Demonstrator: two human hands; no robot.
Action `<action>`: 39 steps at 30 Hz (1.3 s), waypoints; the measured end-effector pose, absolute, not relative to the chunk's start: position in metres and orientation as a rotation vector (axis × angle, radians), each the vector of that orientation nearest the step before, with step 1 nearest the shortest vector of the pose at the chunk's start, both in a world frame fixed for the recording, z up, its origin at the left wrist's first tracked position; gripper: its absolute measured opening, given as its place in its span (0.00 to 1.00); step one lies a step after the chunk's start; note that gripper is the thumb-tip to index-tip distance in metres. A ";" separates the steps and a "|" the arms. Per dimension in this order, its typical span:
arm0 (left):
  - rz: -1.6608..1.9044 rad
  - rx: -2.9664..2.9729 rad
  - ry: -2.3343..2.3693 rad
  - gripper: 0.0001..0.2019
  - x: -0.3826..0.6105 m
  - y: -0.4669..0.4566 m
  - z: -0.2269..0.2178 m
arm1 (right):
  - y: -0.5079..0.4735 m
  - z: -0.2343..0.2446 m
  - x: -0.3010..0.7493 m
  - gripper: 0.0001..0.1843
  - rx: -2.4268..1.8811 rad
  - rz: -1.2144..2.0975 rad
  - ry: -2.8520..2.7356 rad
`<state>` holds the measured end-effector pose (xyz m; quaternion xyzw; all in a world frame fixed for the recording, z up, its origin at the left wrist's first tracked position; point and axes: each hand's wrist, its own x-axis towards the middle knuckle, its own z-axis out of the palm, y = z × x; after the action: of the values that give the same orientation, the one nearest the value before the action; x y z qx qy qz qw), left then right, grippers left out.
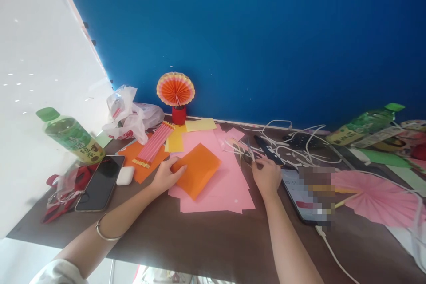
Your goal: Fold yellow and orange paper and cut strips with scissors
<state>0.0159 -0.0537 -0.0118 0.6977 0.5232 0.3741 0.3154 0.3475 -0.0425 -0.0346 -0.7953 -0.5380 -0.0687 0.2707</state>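
Note:
An orange square of paper point(198, 171) is pinched at its left edge by my left hand point(169, 175), thumb on top. The square lies tilted over a stack of pink paper sheets point(213, 202). Just right of the stack, my right hand point(267, 176) has its fingers pressed together beside what look like scissors point(247, 156) and pale paper scraps. What those fingertips hold is too small to make out. Left of my left hand, a pleated pink strip with yellow ends point(153, 145) rests on another orange sheet point(141, 176).
A round folded paper fan point(175, 90) stands in a red holder point(179, 116) by the blue wall. Bottles point(71, 136), phones point(100, 184), a white earbud case point(125, 175), plastic bags point(128, 117), white cables point(308, 153) and a pink paper fan point(376, 197) surround the work area.

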 end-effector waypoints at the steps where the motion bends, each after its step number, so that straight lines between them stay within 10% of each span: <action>1: 0.980 1.842 1.379 0.11 0.016 -0.054 -0.011 | -0.042 -0.034 0.348 0.14 -2.151 -0.181 -1.446; 23: 0.996 1.837 1.355 0.10 0.014 -0.051 -0.016 | -0.044 -0.026 0.331 0.11 -1.810 -0.219 -1.590; 39: 1.043 1.803 1.382 0.09 0.014 -0.049 -0.012 | -0.047 -0.011 0.348 0.15 -2.368 -0.283 -1.656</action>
<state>0.0137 -0.0489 -0.0122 0.6844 0.5246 0.3960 0.3156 0.3482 -0.0472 -0.0113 -0.8098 -0.5663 -0.0967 0.1190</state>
